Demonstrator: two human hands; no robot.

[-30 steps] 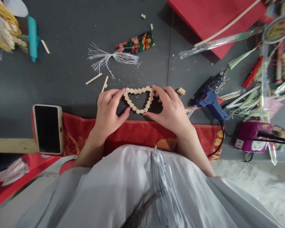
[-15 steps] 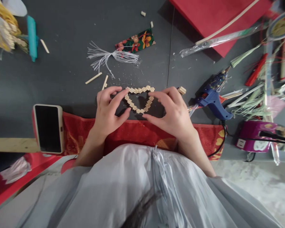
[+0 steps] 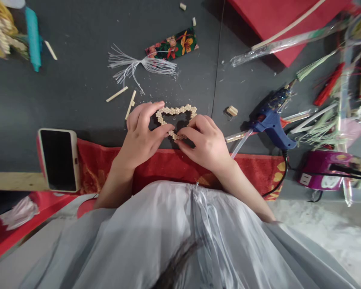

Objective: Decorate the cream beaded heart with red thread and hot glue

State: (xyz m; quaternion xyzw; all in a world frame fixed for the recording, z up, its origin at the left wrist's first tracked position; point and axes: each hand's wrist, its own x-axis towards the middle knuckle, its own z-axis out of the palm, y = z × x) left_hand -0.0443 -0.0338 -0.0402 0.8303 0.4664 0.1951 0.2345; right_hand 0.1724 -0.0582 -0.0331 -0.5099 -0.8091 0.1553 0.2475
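A small heart outline made of pale beige beads (image 3: 177, 111) lies on the dark grey mat (image 3: 78, 96) just past a red patterned cloth (image 3: 168, 166). My left hand (image 3: 142, 136) pinches its left side between thumb and forefinger. My right hand (image 3: 203, 140) curls over the right side and lower tip, fingertips pressed on the beads. Both hands hide the lower half of the heart.
A phone (image 3: 58, 159) lies at the left on the cloth. A blue glue gun (image 3: 269, 120) and a purple power strip (image 3: 321, 174) sit at the right among reeds and tassels. A white tassel (image 3: 132, 66), floral fabric strip (image 3: 171, 46), short sticks (image 3: 117, 94) and red sheet (image 3: 285, 24) lie beyond.
Both hands have closed in from the heart's outer sides onto its lower part; the right hand moved left over it. The view shifted slightly.
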